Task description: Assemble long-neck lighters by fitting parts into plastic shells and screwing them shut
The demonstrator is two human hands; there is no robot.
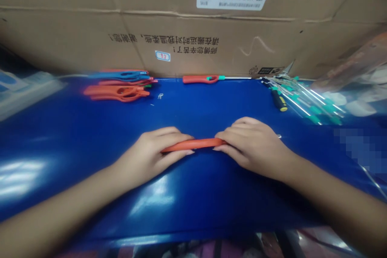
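Note:
An orange lighter handle [196, 144] is held level above the blue table, its narrow edge toward me. My left hand [161, 147] grips its left end between thumb and fingers. The right end sits in the pinch of my right hand [250, 143], whose fingers hide that tip. Beyond my hands lies a lighter [201, 79] with an orange handle, a green collar and a thin metal rod. Off to the left is a pile of orange handles [117, 92], with a blue handle [127, 75] among them.
A large cardboard box [90, 28] walls off the back of the blue table [193, 197]. On the right lie several metal rods with green parts [311, 100] and a black-and-yellow screwdriver [278, 100]. Tiny metal bits [160, 96] lie near the handles. Blurred plastic wrapping [30, 88] stands far left.

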